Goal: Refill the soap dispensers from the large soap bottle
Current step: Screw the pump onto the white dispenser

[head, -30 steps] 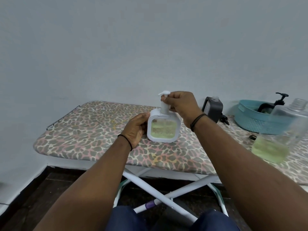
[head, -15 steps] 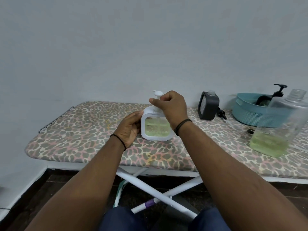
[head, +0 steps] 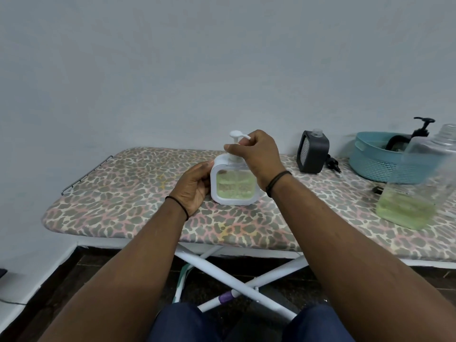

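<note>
White dispenser [head: 234, 185]: left hand [head: 195, 186] grips its side, right hand [head: 256, 154] pinches the pump. Right of that hand: one black dispenser [head: 313, 154], one basket [head: 377, 164], one big bottle [head: 417, 183].

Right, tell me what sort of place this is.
Probably a room at home, used as a makeshift work spot: a leopard-print ironing board on folding legs serves as the table, against a bare painted wall, with a teal plastic basket at its far end.
</note>
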